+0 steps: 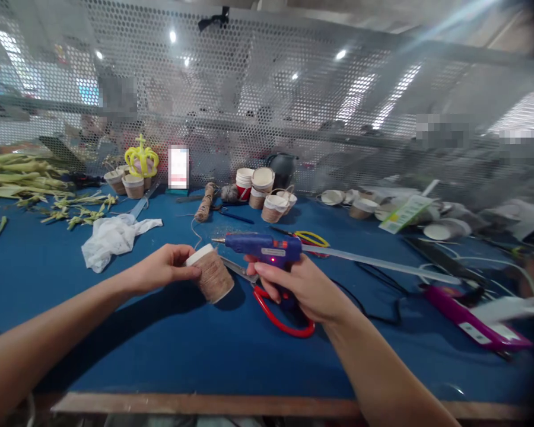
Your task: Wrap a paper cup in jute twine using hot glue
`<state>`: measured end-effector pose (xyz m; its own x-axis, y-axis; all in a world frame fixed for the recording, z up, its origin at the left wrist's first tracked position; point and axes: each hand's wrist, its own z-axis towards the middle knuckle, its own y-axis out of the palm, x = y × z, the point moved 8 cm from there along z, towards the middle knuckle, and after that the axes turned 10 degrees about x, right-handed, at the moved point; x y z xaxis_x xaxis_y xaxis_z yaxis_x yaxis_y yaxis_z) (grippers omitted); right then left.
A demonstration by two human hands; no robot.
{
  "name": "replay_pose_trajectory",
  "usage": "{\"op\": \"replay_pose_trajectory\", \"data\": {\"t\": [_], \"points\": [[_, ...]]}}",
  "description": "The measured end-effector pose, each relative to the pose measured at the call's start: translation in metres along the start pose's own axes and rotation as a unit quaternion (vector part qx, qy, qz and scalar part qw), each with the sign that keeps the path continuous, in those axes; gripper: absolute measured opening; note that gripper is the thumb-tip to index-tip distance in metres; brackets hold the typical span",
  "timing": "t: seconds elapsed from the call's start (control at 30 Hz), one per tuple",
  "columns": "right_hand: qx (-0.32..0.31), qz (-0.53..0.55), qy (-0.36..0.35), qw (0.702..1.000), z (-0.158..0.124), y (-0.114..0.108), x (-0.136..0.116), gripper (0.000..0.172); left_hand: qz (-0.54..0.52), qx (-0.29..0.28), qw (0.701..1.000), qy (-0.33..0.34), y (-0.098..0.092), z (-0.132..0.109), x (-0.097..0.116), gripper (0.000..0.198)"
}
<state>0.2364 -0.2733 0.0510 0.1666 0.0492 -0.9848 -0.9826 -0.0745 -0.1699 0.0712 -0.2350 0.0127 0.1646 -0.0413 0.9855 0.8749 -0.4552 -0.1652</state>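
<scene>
Tilted in my left hand (pixel 169 267) is a small paper cup (pixel 214 276) wound with brown twine, its white rim gripped between thumb and fingers. My right hand (pixel 293 279) is wrapped round the handle of a blue glue gun (pixel 258 244), whose red light is lit. A long clear glue stick (pixel 378 262) sticks out of its back. The nozzle points left, just above the cup's rim. Below the gun lie red-handled scissors (pixel 289 326), partly hidden by my right hand. A strand of twine runs from the cup towards a twine roll (pixel 204 203).
Several cups (pixel 275 207) stand along a perforated metal screen (pixel 249 77). At the left are a crumpled white cloth (pixel 113 237), a yellow crown-shaped piece (pixel 141 159) and dried husks (pixel 18 175). A purple power strip (pixel 476 320) with cables lies right, near yellow-handled scissors (pixel 311 238).
</scene>
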Motion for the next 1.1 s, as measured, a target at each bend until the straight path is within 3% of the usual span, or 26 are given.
{"op": "replay_pose_trajectory", "data": {"t": [0.13,0.23,0.4,0.57,0.67,0.77,0.87,0.97,1.1], "points": [[0.015,-0.070,-0.026,0.997,-0.005,0.000,-0.006,0.020,0.107,0.076,0.987,0.088,-0.001,-0.011,0.010,0.014],[0.015,-0.156,-0.030,0.987,-0.007,0.004,-0.007,0.025,0.177,0.073,0.975,0.113,0.002,-0.016,0.008,0.026],[0.027,-0.221,-0.041,0.974,-0.009,0.006,-0.010,0.036,0.235,0.057,0.960,0.139,0.007,-0.017,0.006,0.021],[0.063,-0.195,-0.062,0.977,-0.007,0.002,-0.011,0.031,0.293,0.066,0.938,0.171,0.007,-0.018,0.011,0.021],[0.083,-0.080,-0.047,0.992,-0.003,0.000,-0.005,0.022,0.301,0.050,0.931,0.199,0.011,-0.022,0.020,0.019],[0.070,0.046,-0.041,0.996,0.002,0.005,0.002,0.023,0.238,-0.007,0.951,0.198,0.021,-0.029,0.027,0.017],[0.057,0.096,-0.034,0.993,0.006,0.011,0.007,0.020,0.069,-0.087,0.989,0.099,0.031,-0.034,0.020,0.021],[0.043,0.115,-0.023,0.992,0.007,0.017,0.011,0.019,-0.051,-0.124,0.991,0.027,0.038,-0.036,0.013,0.026],[0.034,0.125,-0.014,0.991,0.007,0.021,0.011,0.018,-0.071,-0.144,0.987,0.011,0.042,-0.035,0.009,0.030]]}}
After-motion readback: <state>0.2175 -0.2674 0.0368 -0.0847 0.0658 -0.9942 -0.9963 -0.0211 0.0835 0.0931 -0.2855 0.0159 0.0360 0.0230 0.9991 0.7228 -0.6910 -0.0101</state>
